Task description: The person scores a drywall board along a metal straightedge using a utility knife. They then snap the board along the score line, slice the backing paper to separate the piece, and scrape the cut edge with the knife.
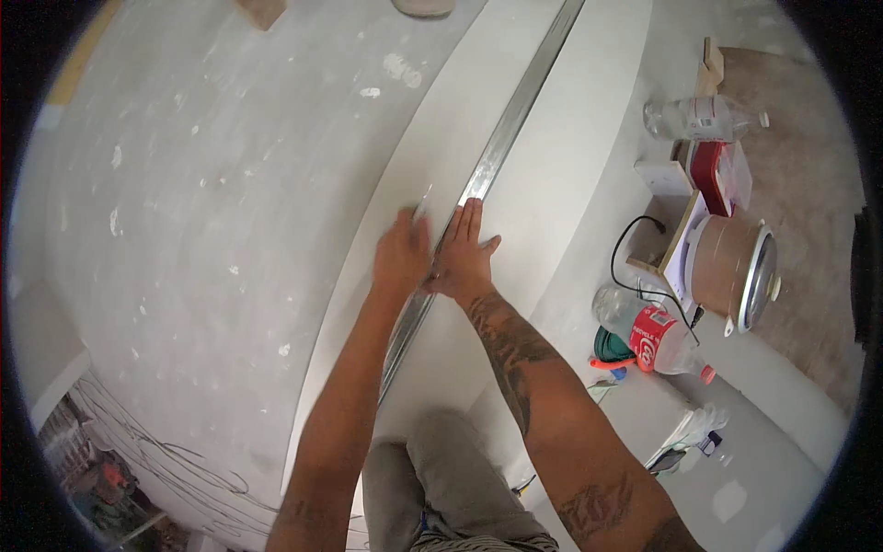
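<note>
A long white board lies in front of me, with a shiny metal strip along it, running from the top toward my legs. My right hand is spread over the strip, fingertips pressing on it, thumb out to the right. Just left of the strip, my left hand is closed around a thin, pale, pointed item, too blurred to make out, which points up the board. The lower stretch of the strip is partly hidden by my hands and forearms.
A grey, patched surface spreads left of the board, with loose wires at lower left. At right are plastic bottles, a red box, a brown cooker, wooden pieces and a black cable.
</note>
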